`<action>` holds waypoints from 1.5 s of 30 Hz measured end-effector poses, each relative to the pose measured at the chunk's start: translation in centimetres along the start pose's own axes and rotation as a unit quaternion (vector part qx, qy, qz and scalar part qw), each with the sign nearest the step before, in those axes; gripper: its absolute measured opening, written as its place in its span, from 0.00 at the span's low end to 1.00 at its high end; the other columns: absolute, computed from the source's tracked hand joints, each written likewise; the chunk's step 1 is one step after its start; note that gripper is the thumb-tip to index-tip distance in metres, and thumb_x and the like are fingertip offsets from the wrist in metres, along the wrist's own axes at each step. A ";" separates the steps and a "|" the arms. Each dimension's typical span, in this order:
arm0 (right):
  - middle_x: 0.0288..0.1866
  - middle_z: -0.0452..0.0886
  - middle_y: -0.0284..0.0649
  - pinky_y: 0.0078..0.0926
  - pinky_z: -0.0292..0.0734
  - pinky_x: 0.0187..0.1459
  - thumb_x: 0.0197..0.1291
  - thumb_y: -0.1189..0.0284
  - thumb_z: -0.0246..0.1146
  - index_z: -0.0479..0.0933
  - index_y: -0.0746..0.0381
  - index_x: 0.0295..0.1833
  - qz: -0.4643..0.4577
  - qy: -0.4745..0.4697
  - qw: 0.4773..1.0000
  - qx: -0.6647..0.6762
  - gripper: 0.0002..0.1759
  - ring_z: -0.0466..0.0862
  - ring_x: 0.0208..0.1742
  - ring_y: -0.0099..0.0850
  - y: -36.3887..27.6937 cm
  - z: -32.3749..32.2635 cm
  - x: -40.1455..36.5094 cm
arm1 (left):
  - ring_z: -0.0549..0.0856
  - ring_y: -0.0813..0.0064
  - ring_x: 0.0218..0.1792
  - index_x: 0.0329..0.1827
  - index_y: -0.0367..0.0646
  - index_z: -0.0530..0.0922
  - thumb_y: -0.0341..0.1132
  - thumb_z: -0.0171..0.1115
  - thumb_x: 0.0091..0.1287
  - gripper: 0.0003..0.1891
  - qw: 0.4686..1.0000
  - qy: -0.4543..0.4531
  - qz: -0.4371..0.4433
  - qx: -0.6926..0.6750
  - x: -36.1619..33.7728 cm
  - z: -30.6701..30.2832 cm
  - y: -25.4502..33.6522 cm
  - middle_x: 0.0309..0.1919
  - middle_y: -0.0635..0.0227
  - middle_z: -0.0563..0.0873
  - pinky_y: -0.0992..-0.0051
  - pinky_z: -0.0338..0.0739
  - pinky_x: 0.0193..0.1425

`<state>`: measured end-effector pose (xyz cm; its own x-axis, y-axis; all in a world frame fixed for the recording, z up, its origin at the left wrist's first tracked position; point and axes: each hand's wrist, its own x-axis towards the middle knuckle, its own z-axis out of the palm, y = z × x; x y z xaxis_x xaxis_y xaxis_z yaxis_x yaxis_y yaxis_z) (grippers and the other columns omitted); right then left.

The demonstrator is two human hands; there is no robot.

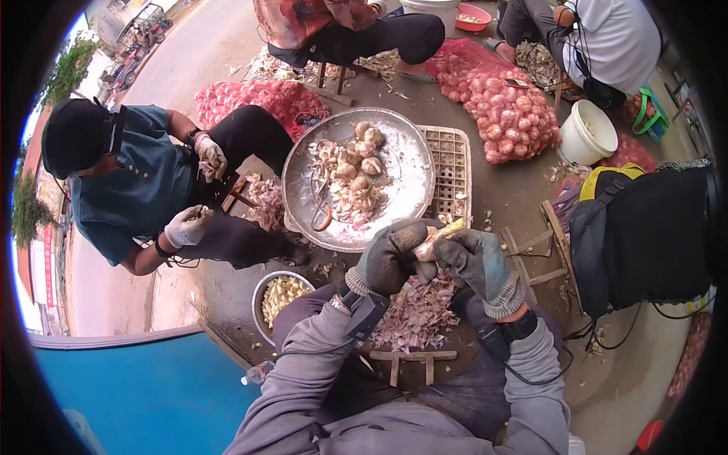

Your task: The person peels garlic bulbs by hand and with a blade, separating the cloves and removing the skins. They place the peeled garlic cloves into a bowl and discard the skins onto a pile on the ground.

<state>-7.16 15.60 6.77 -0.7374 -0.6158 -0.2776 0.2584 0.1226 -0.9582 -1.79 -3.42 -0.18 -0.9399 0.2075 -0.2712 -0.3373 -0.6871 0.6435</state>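
A garlic bulb with a short pale-green stem point(434, 244) is held between my gloved hands, just past the near rim of a large round metal tray point(406, 163). My left hand point(393, 259) is closed around its left side. The fingers of my right hand point(485, 269) pinch it from the right, below the stem end. Inside the tray lie whole garlic bulbs point(356, 171), loose cloves and skins, and a tool with an orange handle point(323, 220). Beneath my hands is a heap of purplish garlic skins point(415, 315).
Peeled cloves fill a metal bowl point(259, 303) at my left knee. A plastic crate point(453, 171) supports the tray. Beyond stand net sacks of garlic point(512, 114) and a white bucket point(588, 133). A gloved co-worker point(129, 182) sits at left; a wooden stool point(557, 250) stands at right.
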 end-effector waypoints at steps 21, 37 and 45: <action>0.38 0.87 0.51 0.39 0.84 0.41 0.63 0.61 0.71 0.86 0.61 0.48 -0.155 -0.138 0.858 -0.470 0.15 0.89 0.37 0.48 4.5 -0.8 -0.6 | 0.82 0.73 0.25 0.58 0.30 0.79 0.48 0.51 0.82 0.24 0.979 0.070 0.100 0.161 0.8 0.7 1.8 0.40 0.57 0.88 0.73 0.76 0.29; 0.36 0.85 0.31 0.14 0.73 0.31 0.72 0.70 0.68 0.80 0.69 0.59 -0.073 0.129 0.988 0.044 0.16 0.77 0.31 0.13 3.0 -2.4 -0.2 | 0.88 0.68 0.33 0.65 0.34 0.76 0.56 0.48 0.81 0.30 0.998 -0.043 -0.034 -0.044 1.1 1.7 -1.3 0.42 0.58 0.87 0.70 0.83 0.37; 0.38 0.84 0.31 0.14 0.73 0.35 0.74 0.70 0.64 0.80 0.68 0.56 -0.093 0.098 0.989 0.063 0.13 0.77 0.35 0.13 3.5 -2.5 -0.1 | 0.84 0.73 0.30 0.62 0.34 0.78 0.52 0.53 0.79 0.27 0.997 -0.058 0.047 -0.006 1.4 0.2 -0.3 0.42 0.63 0.86 0.73 0.78 0.32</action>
<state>-7.74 18.09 3.31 -0.8832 -0.4543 -0.1165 0.1731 -0.0849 -0.9812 -3.02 -2.74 -0.60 -0.9673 0.2211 -0.1243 -0.2475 -0.7150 0.6539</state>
